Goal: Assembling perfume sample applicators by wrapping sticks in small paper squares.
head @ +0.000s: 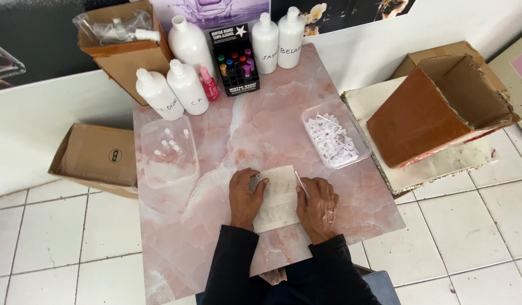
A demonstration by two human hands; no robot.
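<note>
On a pink marble tabletop lies a pale folded cloth between my two hands. My left hand rests at the cloth's left edge and pinches a small clear vial with a silver cap. My right hand rests at the cloth's right edge and holds a thin white stick-like piece between its fingers. Both sleeves are dark.
A clear tray with a few small vials sits at the left, a clear tray of several white pieces at the right. White bottles, a pink spray bottle and a black display rack line the back. Cardboard boxes flank the table.
</note>
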